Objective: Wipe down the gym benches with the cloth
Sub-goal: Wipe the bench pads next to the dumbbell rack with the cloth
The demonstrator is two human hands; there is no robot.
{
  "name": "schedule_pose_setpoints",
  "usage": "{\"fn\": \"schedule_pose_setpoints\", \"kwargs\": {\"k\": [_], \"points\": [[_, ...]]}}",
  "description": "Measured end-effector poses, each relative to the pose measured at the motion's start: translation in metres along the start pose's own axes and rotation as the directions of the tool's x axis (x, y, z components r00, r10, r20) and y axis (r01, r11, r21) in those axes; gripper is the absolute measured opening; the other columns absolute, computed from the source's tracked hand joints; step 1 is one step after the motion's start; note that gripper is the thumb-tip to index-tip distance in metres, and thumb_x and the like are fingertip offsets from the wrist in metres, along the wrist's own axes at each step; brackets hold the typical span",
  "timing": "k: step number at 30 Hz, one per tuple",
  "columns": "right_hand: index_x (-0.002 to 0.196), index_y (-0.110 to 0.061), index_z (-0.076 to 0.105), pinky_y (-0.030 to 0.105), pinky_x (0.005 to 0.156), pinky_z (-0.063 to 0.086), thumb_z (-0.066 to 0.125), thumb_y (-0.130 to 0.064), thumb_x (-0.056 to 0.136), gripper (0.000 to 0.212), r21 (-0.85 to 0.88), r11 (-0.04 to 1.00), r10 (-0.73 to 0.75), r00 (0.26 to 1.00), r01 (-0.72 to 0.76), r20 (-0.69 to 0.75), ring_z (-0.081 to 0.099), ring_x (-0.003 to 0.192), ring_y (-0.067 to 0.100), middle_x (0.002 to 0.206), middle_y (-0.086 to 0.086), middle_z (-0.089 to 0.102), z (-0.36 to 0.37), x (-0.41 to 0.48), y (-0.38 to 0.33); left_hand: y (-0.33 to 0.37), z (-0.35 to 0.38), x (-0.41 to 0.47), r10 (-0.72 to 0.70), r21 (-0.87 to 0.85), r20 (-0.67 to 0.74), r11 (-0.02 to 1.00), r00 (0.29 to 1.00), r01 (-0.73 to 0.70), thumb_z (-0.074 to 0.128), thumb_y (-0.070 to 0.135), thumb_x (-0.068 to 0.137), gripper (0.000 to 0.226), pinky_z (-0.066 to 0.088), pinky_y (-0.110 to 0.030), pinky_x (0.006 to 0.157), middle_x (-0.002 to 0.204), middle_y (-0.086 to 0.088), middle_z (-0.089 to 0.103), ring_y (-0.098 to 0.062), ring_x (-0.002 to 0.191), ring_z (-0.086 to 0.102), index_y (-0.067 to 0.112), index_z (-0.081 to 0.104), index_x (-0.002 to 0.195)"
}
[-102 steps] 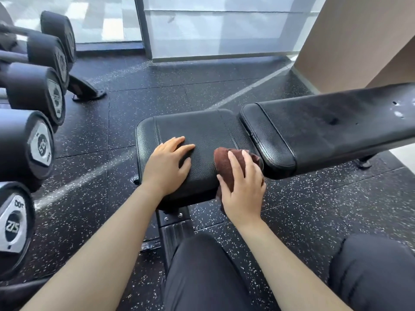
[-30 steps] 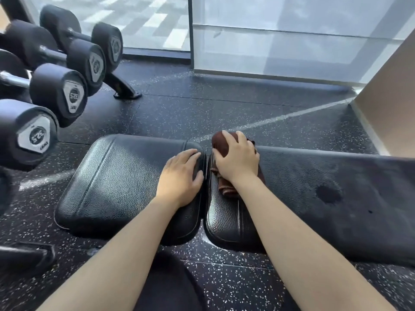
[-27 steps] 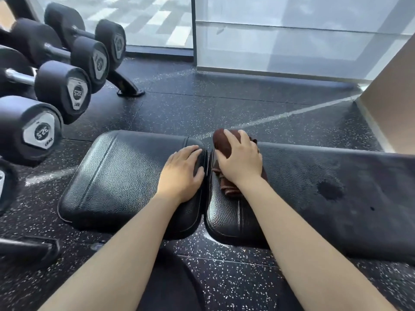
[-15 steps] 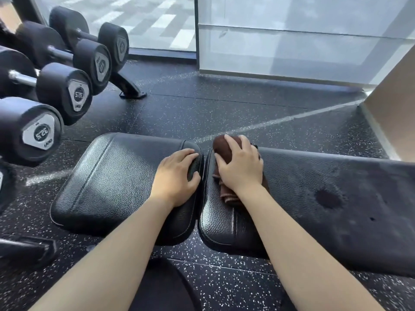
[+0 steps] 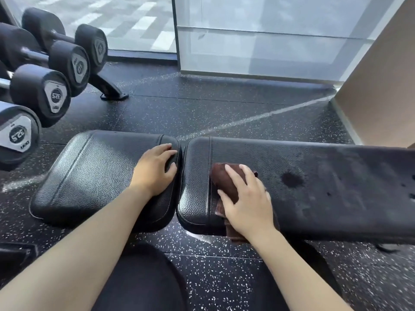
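Observation:
A black padded gym bench lies across the view in two parts: a short seat pad (image 5: 89, 173) on the left and a long back pad (image 5: 325, 189) on the right, with a narrow gap between them. My left hand (image 5: 155, 169) rests flat on the right end of the seat pad, fingers spread, holding nothing. A brown cloth (image 5: 224, 182) lies near the left end of the back pad and hangs over its near edge. My right hand (image 5: 247, 200) presses down on it. A dark wet spot (image 5: 292, 179) shows on the back pad right of the cloth.
A rack of black dumbbells (image 5: 45, 93) stands at the left, with its foot (image 5: 110, 90) on the speckled rubber floor (image 5: 202, 108). A glass wall (image 5: 258, 41) runs along the back and a beige wall (image 5: 381, 86) rises at the right. My knees are below the bench.
My right hand has slid the cloth toward me and slightly right, from the far edge of the back pad to its near edge. My left hand stays on the seat pad.

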State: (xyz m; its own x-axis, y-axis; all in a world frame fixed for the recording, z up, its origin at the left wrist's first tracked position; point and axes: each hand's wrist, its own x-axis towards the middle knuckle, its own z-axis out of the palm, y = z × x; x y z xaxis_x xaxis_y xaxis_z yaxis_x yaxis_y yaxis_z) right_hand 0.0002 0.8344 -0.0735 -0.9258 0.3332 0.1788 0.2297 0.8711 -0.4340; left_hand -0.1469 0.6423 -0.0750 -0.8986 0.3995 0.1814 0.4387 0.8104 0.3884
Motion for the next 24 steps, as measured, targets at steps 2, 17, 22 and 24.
{"fn": "schedule_pose_setpoints", "kwargs": {"k": [2,17,22,24], "points": [[0.137,-0.038,0.039,0.051,0.099,0.034,0.055,-0.048,0.086,0.055,-0.008,0.999,0.041,0.999,-0.041,0.005,0.036,0.128,0.025,0.146,-0.002,0.033,-0.001,0.014,0.001,0.004,-0.002,-0.002,0.034,0.014,0.011,0.999,0.999,-0.034,0.054,0.020,0.087,0.035,0.034,-0.040,0.108,0.136,-0.004,0.052,-0.024,0.124,0.046,0.015,0.061,0.121],[0.136,-0.036,0.043,0.048,0.095,0.038,0.059,-0.044,0.085,0.055,-0.024,0.994,0.101,0.988,-0.104,-0.117,0.040,0.125,0.027,0.145,0.000,0.038,-0.020,-0.030,0.033,0.080,0.039,-0.023,0.099,-0.168,0.015,0.981,0.995,-0.095,0.052,0.027,0.090,0.042,0.022,-0.030,0.113,0.140,-0.003,0.045,-0.019,0.131,0.036,0.015,0.053,0.130],[0.137,-0.030,0.042,0.049,0.101,0.033,0.055,-0.043,0.087,0.053,-0.053,0.964,0.253,0.958,-0.262,-0.138,0.038,0.126,0.031,0.146,0.005,0.034,-0.022,-0.002,0.029,0.078,0.039,-0.022,0.098,-0.176,-0.007,0.979,0.995,-0.098,0.053,0.030,0.088,0.042,0.024,-0.029,0.112,0.138,-0.002,0.048,-0.018,0.129,0.038,0.017,0.055,0.128],[0.138,-0.031,0.042,0.048,0.099,0.034,0.055,-0.043,0.087,0.053,-0.078,0.967,0.231,0.965,-0.242,-0.126,0.039,0.124,0.031,0.146,0.006,0.033,-0.019,-0.008,0.020,0.079,0.039,-0.022,0.095,-0.177,-0.019,0.979,0.995,-0.097,0.055,0.029,0.087,0.042,0.025,-0.029,0.111,0.136,-0.002,0.049,-0.018,0.128,0.040,0.016,0.056,0.127]]}}
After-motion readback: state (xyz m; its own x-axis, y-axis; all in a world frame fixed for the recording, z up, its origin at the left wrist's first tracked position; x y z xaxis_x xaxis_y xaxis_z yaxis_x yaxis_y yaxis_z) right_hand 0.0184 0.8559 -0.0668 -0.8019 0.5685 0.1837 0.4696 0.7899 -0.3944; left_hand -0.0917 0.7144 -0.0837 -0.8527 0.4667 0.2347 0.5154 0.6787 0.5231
